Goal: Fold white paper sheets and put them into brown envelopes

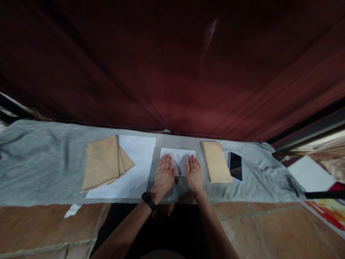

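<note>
A small white sheet of paper lies on the grey cloth in front of me, perhaps folded. Flat on its left part rests my left hand, fingers stretched forward, a black band on the wrist. My right hand presses its right part in the same way, fingers out straight. Both palms face down, and neither hand grips anything. Left of them is a stack of larger white paper, partly covered by several brown envelopes. To the right sits a neat pile of brown envelopes.
A phone with a pale purple edge lies beside the right-hand envelopes. Grey cloth covers the narrow table. Behind it hangs a dark red curtain. A white scrap is on the tiled floor.
</note>
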Available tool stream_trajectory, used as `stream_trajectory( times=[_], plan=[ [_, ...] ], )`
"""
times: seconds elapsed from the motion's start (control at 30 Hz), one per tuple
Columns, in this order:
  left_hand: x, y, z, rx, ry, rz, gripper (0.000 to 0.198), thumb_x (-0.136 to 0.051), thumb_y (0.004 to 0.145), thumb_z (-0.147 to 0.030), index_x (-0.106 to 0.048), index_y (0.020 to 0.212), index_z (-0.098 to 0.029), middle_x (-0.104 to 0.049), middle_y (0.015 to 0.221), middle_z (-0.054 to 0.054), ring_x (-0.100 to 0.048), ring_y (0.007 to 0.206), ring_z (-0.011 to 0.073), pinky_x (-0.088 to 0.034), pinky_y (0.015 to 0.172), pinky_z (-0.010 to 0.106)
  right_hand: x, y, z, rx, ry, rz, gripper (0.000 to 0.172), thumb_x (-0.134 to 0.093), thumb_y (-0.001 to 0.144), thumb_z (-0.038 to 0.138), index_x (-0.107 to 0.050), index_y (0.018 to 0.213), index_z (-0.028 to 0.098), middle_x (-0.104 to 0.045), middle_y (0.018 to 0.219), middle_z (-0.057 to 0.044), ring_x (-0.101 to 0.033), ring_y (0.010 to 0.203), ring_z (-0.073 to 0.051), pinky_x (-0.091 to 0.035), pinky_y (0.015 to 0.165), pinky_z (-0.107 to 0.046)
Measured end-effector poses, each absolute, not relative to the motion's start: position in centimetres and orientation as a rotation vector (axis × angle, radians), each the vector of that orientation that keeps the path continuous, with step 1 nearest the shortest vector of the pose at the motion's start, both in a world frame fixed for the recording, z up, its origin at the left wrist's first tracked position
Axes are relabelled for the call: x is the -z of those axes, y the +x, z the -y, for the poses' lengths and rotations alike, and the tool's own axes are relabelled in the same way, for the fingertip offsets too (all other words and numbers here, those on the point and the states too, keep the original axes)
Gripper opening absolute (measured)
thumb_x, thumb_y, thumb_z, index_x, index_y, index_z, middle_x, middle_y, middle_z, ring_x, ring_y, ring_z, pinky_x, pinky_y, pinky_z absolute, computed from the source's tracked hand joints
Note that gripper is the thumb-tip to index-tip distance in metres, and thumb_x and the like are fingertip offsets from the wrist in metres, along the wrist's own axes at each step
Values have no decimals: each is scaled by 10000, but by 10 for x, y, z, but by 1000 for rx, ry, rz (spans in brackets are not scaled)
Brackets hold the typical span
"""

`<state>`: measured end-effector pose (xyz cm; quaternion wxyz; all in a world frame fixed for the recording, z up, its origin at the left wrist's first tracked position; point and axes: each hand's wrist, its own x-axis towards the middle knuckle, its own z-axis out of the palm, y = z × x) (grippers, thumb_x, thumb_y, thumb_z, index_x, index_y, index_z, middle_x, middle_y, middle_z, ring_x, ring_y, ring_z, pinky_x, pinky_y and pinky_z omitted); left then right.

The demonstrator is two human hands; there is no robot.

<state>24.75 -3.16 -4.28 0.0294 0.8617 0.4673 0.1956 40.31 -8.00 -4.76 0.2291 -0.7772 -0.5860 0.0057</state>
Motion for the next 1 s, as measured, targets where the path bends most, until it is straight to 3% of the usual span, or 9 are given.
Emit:
stream_trajectory(
  times=[0.2,0.53,0.8,1.0],
  plan=[
    [43,263,16,-469,2782,-1153,551,-322,955,-145,-403,1483,-10,-435,1541,227,-334,1489,268,-299,1221,481,43,389,58,-120,-1968,1852,518,-227,1081,338,-538,1442,136,-506,1517,-116,-384,1464,-234,-292,1211,-457],
    [53,256,7,-524,2591,-1502,578,-345,981,-267,-406,1485,10,-384,1569,235,-301,1501,298,-278,1219,470,60,402,62,32,-2181,1641,551,-294,1072,368,-456,1482,38,-439,1543,-208,-387,1460,-276,-301,1193,-463],
    [56,242,10,-604,2534,-1649,573,-345,971,-239,-425,1458,52,-407,1538,278,-304,1496,330,-273,1214,520,57,412,69,43,-2247,1517,584,-265,1069,395,-481,1462,22,-461,1519,-235,-406,1446,-305,-302,1181,-497],
    [54,256,2,-569,2717,-1295,571,-316,973,-209,-380,1515,-43,-411,1571,180,-272,1515,261,-275,1227,487,47,400,52,-57,-2077,1714,541,-250,1072,363,-487,1475,90,-456,1546,-149,-354,1480,-263,-294,1206,-462]
  ],
)
